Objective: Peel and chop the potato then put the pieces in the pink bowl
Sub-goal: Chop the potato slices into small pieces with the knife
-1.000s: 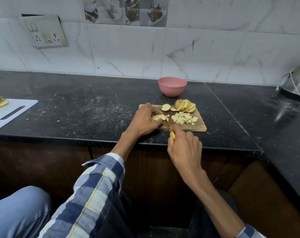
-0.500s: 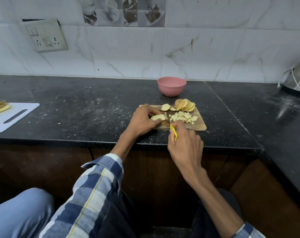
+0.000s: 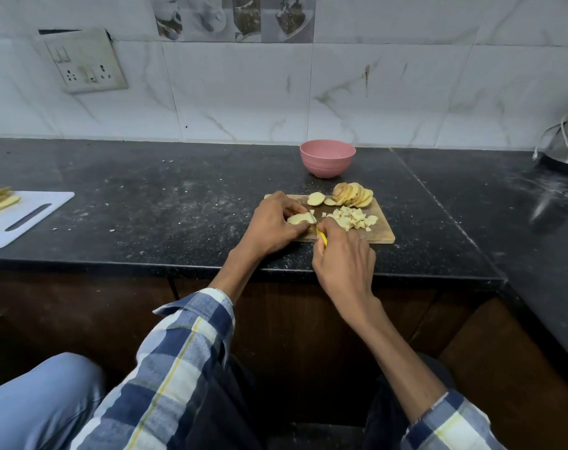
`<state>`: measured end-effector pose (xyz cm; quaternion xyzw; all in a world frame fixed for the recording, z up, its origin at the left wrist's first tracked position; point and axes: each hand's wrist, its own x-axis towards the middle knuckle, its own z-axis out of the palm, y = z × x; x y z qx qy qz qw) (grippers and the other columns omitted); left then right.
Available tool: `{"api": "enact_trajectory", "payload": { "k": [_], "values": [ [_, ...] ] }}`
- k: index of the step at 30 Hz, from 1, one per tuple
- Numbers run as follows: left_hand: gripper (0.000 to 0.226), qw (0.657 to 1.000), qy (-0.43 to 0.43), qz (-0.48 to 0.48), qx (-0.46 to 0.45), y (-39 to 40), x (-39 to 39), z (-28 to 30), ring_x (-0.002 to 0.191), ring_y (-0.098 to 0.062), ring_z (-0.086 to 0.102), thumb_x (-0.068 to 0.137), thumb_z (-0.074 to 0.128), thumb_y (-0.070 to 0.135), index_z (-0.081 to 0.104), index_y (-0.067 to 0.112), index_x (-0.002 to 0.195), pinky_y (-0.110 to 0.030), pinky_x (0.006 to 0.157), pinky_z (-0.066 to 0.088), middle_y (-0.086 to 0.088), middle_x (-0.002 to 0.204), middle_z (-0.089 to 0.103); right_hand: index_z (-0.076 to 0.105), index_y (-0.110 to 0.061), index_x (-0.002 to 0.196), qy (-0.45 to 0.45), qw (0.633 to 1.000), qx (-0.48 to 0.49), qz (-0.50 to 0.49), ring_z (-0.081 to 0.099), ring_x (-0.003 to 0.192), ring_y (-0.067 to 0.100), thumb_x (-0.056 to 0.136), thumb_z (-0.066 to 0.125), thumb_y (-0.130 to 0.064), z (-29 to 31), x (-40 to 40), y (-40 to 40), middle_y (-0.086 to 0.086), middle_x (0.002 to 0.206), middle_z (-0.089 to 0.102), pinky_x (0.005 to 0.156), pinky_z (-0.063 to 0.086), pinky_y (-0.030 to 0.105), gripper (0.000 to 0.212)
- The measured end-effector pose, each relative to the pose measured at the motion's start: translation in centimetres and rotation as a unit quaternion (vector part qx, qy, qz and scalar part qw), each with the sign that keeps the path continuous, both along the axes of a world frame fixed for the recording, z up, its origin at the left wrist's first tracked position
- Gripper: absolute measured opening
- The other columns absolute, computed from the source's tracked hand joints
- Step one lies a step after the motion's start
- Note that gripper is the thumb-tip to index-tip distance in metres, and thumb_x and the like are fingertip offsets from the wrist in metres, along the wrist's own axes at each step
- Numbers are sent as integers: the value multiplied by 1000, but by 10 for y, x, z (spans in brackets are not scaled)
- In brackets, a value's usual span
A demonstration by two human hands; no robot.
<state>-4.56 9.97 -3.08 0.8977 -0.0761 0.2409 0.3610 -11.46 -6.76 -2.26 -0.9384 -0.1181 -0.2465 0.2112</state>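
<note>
pink bowl (image 3: 327,158) behind board (image 3: 381,233), bare counter (image 3: 178,206) left

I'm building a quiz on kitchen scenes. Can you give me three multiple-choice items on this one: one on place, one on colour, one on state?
1. Where does the pink bowl stand?
A. On the counter behind the wooden board
B. On the white board
C. On the wooden board

2. What colour is the knife handle?
A. Red
B. Yellow
C. Black

3. What is the left hand doing?
A. Lifting the bowl
B. Resting flat on the counter
C. Holding a potato slice on the board

Answers: 1 A, the bowl sits on dark counter beyond the board. 2 B, yellow shows in the right hand's grip. 3 C, fingers curl round the slice.
</note>
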Motion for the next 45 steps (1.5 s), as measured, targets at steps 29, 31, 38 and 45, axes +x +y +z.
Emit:
{"api": "enact_trajectory", "payload": {
  "k": [29,31,38,45],
  "values": [
    [23,1000,15,7,-22,0,-3,2,84,-5,64,76,86,22,79,15,97,-19,76,51,5,98,65,58,-23,117,-21,1000,13,-3,67,79,28,99,59,-26,-6,-12,-5,3,86,67,60,43,35,19],
    [24,1000,12,9,-22,0,-2,2,84,-6,65,76,86,22,79,14,98,-20,75,51,5,97,65,58,-21,119,-23,1000,2,-1,67,81,28,99,58,-25,-4,-10,-1,4,88,68,62,47,37,20],
    [25,999,11,17,-36,-1,-1,0,82,-6,67,74,83,28,80,16,95,-33,79,59,5,96,67,57,-19,126,3,1000,-4,0,65,90,29,98,60,-22,4,-3,7,6,96,67,66,41,36,28],
    [26,999,24,18,-32,-2,-4,3,83,-4,66,74,83,31,80,18,97,-36,81,59,6,98,67,56,-24,127,4,1000,6,-3,66,93,28,97,62,-26,-4,-14,0,5,100,68,71,47,38,31]
  ]
}}
